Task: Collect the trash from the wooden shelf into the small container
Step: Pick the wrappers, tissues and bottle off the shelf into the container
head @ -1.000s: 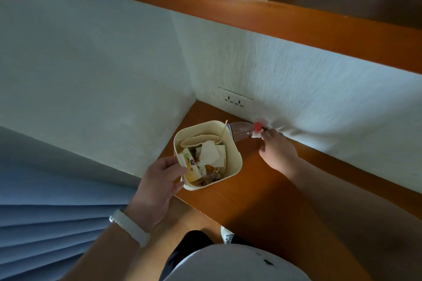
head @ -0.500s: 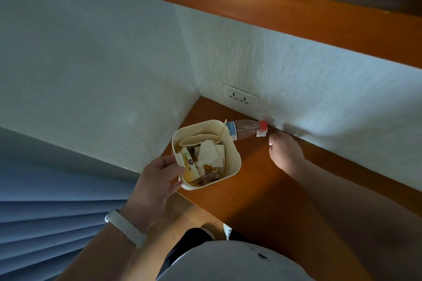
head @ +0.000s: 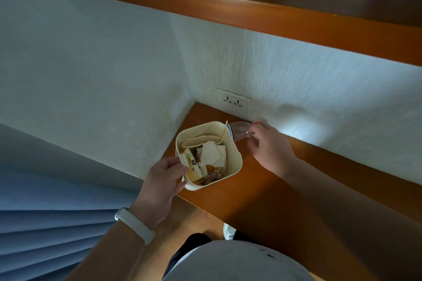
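Note:
A small cream container (head: pixel 235 162) stands on the wooden shelf (head: pixel 262 191), near its left corner. It holds paper scraps, wrappers and a thin wooden stick. My left hand (head: pixel 163 183) grips the container's near left rim. A clear plastic bottle (head: pixel 239 129) with a red cap lies on the shelf behind the container, against the wall. My right hand (head: pixel 270 147) is over the bottle's cap end, fingers curled around its neck; the cap is mostly hidden by them.
A white double wall socket (head: pixel 233 100) sits just above the shelf corner. A second wooden shelf (head: pixel 274 16) runs overhead. Blue pleated curtain (head: pixel 45 223) hangs at lower left. A shoe (head: pixel 229 231) shows below the shelf edge.
My right hand has moved back from the shelf surface to the bottle's cap end and closed around its neck. The small white scrap beside the cap is no longer visible. The left hand stays on the container.

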The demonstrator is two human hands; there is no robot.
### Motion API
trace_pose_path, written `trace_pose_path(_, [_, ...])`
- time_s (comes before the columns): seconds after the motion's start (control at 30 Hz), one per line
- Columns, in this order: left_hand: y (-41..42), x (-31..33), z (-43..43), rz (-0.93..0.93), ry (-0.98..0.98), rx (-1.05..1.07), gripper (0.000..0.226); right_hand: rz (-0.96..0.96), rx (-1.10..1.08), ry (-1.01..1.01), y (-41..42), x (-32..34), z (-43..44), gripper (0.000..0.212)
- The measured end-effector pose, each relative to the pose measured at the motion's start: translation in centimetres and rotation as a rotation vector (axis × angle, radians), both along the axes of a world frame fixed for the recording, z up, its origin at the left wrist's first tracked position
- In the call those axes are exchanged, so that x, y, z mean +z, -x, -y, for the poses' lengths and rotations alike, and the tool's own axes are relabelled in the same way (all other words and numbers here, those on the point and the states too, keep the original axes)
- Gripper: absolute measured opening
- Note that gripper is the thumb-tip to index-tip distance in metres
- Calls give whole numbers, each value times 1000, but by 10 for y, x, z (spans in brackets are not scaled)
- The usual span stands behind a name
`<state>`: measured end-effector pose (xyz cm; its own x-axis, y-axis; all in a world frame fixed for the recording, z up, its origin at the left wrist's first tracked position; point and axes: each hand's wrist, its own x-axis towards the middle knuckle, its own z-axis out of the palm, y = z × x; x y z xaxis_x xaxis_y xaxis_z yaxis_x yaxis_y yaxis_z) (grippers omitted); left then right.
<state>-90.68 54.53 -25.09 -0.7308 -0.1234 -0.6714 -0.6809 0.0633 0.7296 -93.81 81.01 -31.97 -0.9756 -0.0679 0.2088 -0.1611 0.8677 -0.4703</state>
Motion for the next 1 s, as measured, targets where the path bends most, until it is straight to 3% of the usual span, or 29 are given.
trace_pose_path(0.17, [-5,2,-4,-6,-23,-5,22,-149,119,87,-9,49,22,5])
trace_pose_path(0.33, [-8,4,-9,-15,-13,-6,23,6,347,30,-14,64,30,4])
trace_pose_path(0.63, [-14,4,-11,-15,0,27,25,171,460,-28,-23,56,22,12])
trace_pose_path(0.83, [-15,1,-15,-12,-28,42,18,92,394,10,-13,59,4,25])
trace_pose_path(1.0, [-14,1,-16,-16,-14,42,18,105,158,-46,7,16,-22,19])
